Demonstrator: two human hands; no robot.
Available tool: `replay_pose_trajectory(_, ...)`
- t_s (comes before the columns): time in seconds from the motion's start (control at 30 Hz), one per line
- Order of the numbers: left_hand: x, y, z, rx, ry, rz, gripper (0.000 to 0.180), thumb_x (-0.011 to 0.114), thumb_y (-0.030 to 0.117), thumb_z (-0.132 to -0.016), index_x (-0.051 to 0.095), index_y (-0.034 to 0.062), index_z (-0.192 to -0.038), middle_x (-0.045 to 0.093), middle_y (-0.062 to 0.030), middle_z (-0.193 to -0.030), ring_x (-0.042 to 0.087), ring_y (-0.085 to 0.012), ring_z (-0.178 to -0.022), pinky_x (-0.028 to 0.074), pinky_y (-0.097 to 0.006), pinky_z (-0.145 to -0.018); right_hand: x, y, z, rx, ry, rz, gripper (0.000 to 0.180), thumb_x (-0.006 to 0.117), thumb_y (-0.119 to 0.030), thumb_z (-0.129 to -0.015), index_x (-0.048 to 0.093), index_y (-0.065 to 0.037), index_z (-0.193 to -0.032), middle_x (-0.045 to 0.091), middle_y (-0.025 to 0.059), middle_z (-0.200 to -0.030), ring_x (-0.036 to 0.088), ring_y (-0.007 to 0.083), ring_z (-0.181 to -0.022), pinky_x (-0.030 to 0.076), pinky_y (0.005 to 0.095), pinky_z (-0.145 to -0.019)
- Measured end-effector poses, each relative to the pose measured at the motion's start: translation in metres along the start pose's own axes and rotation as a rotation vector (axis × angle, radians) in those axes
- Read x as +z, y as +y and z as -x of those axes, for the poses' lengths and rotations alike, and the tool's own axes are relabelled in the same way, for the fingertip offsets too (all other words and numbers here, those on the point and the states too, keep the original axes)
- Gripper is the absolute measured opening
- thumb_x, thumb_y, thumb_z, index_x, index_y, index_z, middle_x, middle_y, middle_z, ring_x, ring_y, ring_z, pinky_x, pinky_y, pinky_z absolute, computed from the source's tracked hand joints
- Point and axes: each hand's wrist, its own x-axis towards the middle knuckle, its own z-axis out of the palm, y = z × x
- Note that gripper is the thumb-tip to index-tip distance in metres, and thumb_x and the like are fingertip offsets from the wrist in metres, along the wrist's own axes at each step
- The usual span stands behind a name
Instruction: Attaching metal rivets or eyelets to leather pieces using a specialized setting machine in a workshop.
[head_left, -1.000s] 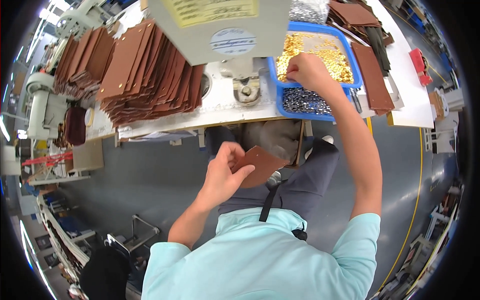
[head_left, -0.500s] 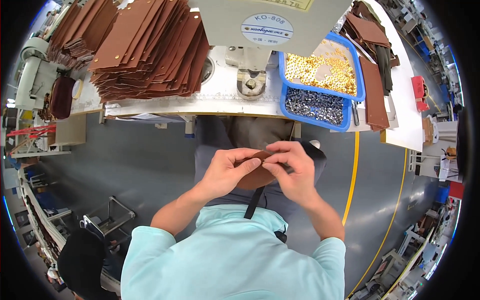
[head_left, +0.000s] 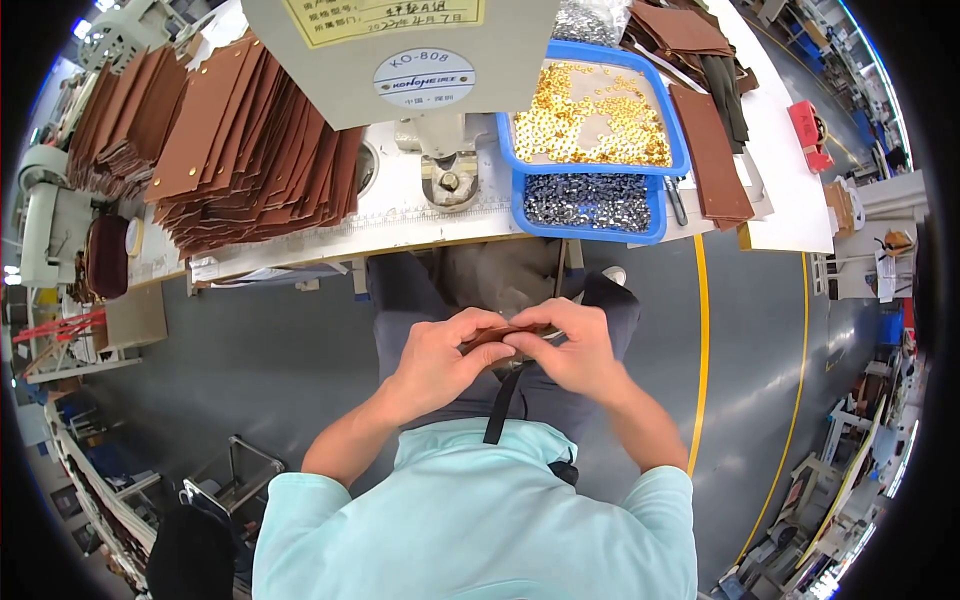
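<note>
Above my lap, my left hand (head_left: 441,352) and my right hand (head_left: 575,352) pinch a brown leather piece (head_left: 487,337) from both sides, thumbs toward me. The piece is seen nearly edge-on, and its far part is hidden behind my fingers. Whether a small fastener lies between the fingertips I cannot make out. Beyond my hands, on the table, a blue tray (head_left: 676,120) holds gold ring-shaped metal parts. A second blue tray (head_left: 590,236) with dark shiny metal parts sits partly under it.
A grey press machine (head_left: 440,40) stands over the table, its metal base (head_left: 450,183) near the front edge. Stacked brown leather pieces (head_left: 240,150), some with gold studs, lie to the left. Right of the trays are more leather strips (head_left: 712,160) and a dark slim tool (head_left: 676,203).
Both hands have closed in on the leather piece, which has turned from showing its face to nearly edge-on. My right fingers have come down onto it. The view has shifted to the right.
</note>
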Motion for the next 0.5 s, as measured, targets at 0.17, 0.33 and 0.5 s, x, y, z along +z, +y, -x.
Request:
replay_pose_trajectory(0.17,0.003,-0.015,-0.008,0.444,0.083,-0.366,0.022,0.076,0.001,-0.081,0.072,0.0044,-0.102,0.075,-0.0079,-0.092,0.073,-0.0244,-0.080,0.058,-0.030,-0.068,-0.048,0.022,-0.062,-0.224,0.129,0.508,0.018,0.072,-0.004,-0.087,0.074,-0.002,-0.104,0.073,0.0141,-0.102,0.071,0.0291,-0.084,0.056,0.0353,-0.075)
replay_pose_trajectory(0.33,0.006,-0.021,-0.009,0.731,0.252,-0.489,0.019,0.074,-0.003,-0.074,0.072,0.0064,-0.091,0.075,-0.0057,-0.089,0.073,-0.0214,-0.076,0.056,-0.030,-0.060,-0.066,0.046,-0.103,-0.060,0.089,0.824,0.021,0.074,-0.010,-0.083,0.076,-0.001,-0.102,0.072,0.0177,-0.097,0.070,0.0365,-0.087,0.055,0.0428,-0.078)
replay_pose_trajectory(0.5,-0.002,-0.019,-0.005,0.961,0.306,-0.510,0.020,0.072,-0.001,-0.068,0.070,0.0065,-0.086,0.071,-0.0035,-0.086,0.072,-0.0192,-0.073,0.057,-0.028,-0.057,-0.063,0.053,-0.114,0.033,0.060,0.844,0.014,0.076,-0.010,-0.080,0.076,0.000,-0.091,0.072,0.0167,-0.092,0.070,0.0364,-0.081,0.055,0.0420,-0.077)
